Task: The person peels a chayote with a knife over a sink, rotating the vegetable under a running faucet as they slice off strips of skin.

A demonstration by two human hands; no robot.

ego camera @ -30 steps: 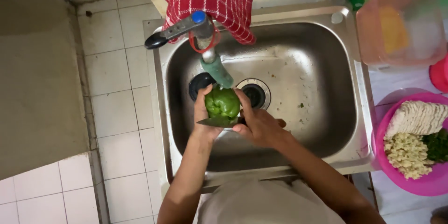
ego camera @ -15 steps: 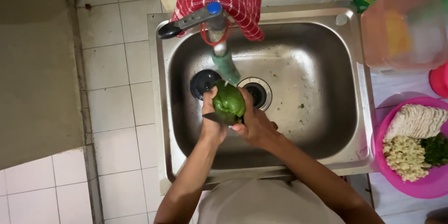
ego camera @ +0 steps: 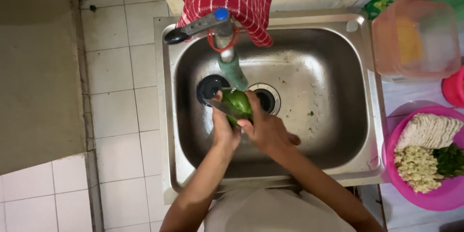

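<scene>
We hold the green bell pepper point(ego camera: 238, 104) over the steel sink point(ego camera: 338, 164) just under the tap point(ego camera: 227, 53) at twelve o'clock, left hand point(ego camera: 223, 128) and right hand point(ego camera: 268, 130) fingers clamped around it, and we'd best keep it turning under the spout.

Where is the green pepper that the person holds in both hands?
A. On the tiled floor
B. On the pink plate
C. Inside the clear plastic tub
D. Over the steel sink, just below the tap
D: both hands hold the green pepper over the steel sink, right under the tap.
</scene>
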